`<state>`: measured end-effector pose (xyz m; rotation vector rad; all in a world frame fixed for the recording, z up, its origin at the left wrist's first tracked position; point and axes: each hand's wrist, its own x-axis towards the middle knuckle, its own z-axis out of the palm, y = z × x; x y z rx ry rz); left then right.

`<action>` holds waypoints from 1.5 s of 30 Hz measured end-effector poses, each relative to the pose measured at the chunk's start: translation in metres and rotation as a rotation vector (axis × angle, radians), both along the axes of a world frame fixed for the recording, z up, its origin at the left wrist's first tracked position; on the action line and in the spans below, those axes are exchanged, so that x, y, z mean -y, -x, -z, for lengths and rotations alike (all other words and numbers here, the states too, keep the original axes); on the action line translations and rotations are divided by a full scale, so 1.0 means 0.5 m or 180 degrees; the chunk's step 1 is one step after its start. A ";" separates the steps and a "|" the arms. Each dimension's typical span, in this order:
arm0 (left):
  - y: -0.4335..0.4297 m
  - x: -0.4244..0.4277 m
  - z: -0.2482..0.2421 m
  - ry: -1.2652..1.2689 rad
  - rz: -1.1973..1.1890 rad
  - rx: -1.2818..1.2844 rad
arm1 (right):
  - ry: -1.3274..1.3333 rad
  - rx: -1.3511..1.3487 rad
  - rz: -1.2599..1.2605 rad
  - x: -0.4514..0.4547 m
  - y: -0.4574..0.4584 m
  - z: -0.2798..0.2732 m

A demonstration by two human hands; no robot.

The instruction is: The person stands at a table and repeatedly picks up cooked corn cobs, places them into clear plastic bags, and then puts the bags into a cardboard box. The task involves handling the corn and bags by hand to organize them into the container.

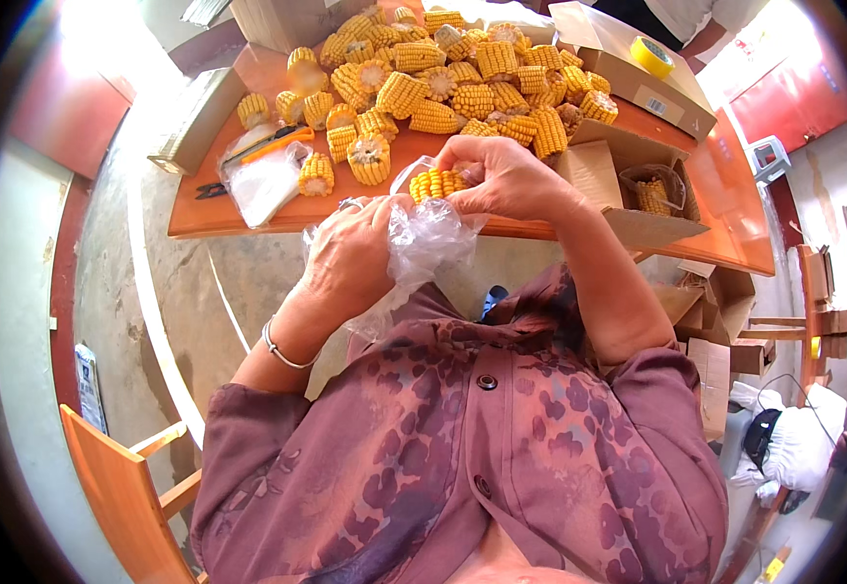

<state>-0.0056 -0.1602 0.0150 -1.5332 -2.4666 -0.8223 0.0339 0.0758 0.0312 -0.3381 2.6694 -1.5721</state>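
My left hand (354, 252) grips a clear plastic bag (434, 233), whose crumpled film hangs below the fingers. With thumb and fingers my right hand (507, 179) holds a cut piece of yellow corn cob (434, 184) at the bag's mouth. How far the piece sits inside the film is hard to tell. Both hands are over the near edge of an orange table (387, 219). Just beyond them lies a large heap of cut corn cobs (434, 98). To the left of the hands is a stack of clear flat bags (266, 186).
An orange-handled tool (274, 146) lies by the bags. At right, an open cardboard box (591, 175) holds a bagged corn piece (655, 196). Yellow tape (652, 57) rests on another carton (650, 95). A co-worker's arm (704, 40) shows behind it. A wooden chair (113, 489) stands at lower left.
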 end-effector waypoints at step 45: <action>0.205 -0.028 0.072 -0.0550 0.0362 0.1297 | 0.0287 -0.0057 0.0202 -0.025 0.008 0.002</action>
